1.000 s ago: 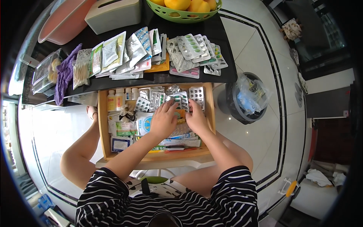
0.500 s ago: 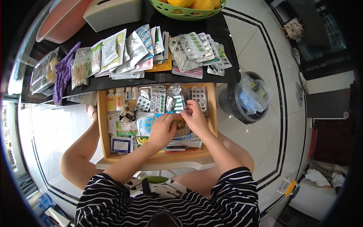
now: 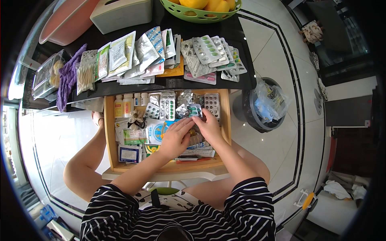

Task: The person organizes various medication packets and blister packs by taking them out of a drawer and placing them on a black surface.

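A wooden drawer (image 3: 107,132) stands pulled open in front of me, filled with blister packs, sachets and small bottles. My left hand (image 3: 175,138) lies flat on the packets in the middle of the drawer, fingers spread. Beside it, my right hand (image 3: 209,126) has its fingers closed on a small blister pack (image 3: 196,110) with green pills at the back of the drawer. More blister packs (image 3: 168,107) stand in a row just beyond both hands.
A black tabletop (image 3: 241,60) above the drawer holds rows of sachets (image 3: 120,52) and blister packs (image 3: 209,50), a purple cloth (image 3: 68,76), a green fruit bowl (image 3: 201,14) and a tissue box (image 3: 120,14). A lined waste bin (image 3: 263,104) stands on the floor to the right.
Both hands slid back toward me from the rear row of the drawer. The left hand flattened onto the middle packets; the right stays near the green-pill blister pack.
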